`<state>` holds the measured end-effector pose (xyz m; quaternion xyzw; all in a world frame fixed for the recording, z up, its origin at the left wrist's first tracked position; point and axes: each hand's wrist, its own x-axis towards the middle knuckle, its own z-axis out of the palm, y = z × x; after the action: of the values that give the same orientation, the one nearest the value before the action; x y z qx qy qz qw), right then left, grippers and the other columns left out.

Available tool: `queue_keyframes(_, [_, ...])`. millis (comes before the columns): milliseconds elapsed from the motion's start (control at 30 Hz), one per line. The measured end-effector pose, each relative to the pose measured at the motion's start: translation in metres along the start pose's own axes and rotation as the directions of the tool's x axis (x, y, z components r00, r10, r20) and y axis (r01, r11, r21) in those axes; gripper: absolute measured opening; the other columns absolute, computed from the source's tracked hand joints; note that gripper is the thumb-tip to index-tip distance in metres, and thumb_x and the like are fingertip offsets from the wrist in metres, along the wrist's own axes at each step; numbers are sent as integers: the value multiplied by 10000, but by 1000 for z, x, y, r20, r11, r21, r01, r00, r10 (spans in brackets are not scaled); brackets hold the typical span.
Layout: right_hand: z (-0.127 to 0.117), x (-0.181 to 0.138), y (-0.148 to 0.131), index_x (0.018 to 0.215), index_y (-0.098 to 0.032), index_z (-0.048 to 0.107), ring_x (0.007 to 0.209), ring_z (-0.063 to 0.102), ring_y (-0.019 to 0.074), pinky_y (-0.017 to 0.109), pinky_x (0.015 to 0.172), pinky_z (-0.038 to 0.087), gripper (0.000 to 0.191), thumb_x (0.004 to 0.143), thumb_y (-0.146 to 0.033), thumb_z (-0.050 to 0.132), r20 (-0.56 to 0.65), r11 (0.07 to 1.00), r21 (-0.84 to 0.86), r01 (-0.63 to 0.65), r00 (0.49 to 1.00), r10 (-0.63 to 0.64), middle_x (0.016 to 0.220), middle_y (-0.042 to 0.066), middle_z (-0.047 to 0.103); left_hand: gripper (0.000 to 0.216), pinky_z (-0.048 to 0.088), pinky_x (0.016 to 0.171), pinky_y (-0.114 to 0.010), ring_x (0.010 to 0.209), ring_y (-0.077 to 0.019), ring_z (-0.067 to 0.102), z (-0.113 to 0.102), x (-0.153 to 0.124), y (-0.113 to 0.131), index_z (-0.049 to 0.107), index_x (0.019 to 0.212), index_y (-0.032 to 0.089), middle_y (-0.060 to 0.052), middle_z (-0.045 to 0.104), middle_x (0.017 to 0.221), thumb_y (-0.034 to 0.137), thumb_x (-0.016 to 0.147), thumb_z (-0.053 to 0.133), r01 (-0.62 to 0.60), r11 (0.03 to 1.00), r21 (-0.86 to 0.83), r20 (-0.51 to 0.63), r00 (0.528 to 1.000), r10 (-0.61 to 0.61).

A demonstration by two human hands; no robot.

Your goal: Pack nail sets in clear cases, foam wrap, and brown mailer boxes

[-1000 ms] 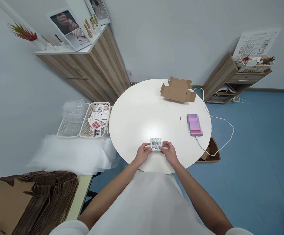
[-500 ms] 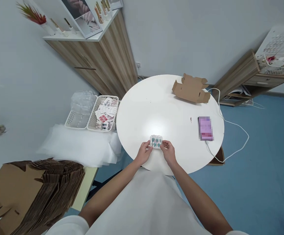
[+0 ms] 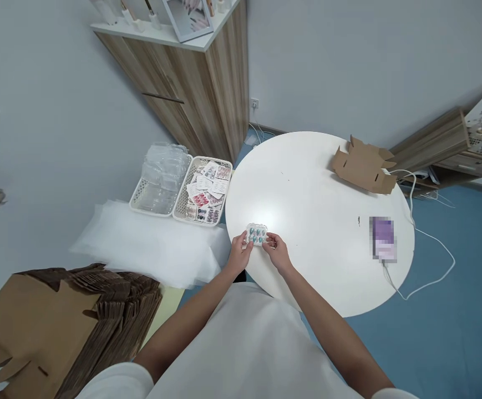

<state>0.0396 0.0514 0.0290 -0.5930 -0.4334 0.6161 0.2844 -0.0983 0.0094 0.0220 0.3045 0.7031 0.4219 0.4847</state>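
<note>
A small clear plastic case of press-on nails (image 3: 257,234), teal and pale, is held between my two hands over the near left edge of the white round table (image 3: 307,183). The fingers and thumb of my left hand (image 3: 239,254) grip its left side. At its right side, my right hand (image 3: 278,252) pinches the edge between thumb and fingers. The nails sit in rows and face up at me.
Left of the table stand a white basket of nail cards (image 3: 203,191) and a basket of clear plastic cases (image 3: 157,180). Translucent sheets (image 3: 149,238) and stacked flat cardboard boxes (image 3: 57,321) lie nearer. An unfolded cardboard box (image 3: 363,166) and a blurred phone (image 3: 383,238) with a cable rest on the table.
My view has turned left, so the table and furniture appear shifted right. Both hands still hold the case, which has moved slightly toward the table's left side.
</note>
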Motion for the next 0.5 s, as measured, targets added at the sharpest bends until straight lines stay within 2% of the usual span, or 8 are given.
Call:
queue_keyframes(200, [43, 38, -13, 1022, -216, 529, 704, 524, 117, 299, 721, 449, 446, 590, -300, 603, -22, 999, -16, -40, 999, 40, 948, 34, 530, 482, 342, 890, -297, 1041, -207, 427, -33, 46, 5, 462, 1170, 193, -94, 392, 1146, 384, 736, 543, 28, 1000, 0, 26, 999, -28])
queue_keyframes(367, [57, 61, -19, 1049, -207, 512, 708, 521, 119, 298, 718, 450, 474, 589, -284, 592, -67, 997, -39, -61, 996, 59, 970, 40, 524, 524, 299, 931, -318, 1105, -226, 393, -38, 79, 5, 431, 1199, 201, -101, 366, 1182, 437, 740, 517, 30, 997, 76, 65, 997, -35])
queue_keyframes(500, [64, 74, -21, 1050, -206, 515, 708, 520, 125, 306, 717, 451, 473, 586, -272, 582, -118, 995, -61, -74, 991, 66, 974, 42, 534, 564, 296, 934, -310, 1137, -229, 366, -37, 94, 6, 401, 1221, 212, -97, 355, 1196, 442, 724, 532, 35, 996, 83, 103, 994, -44])
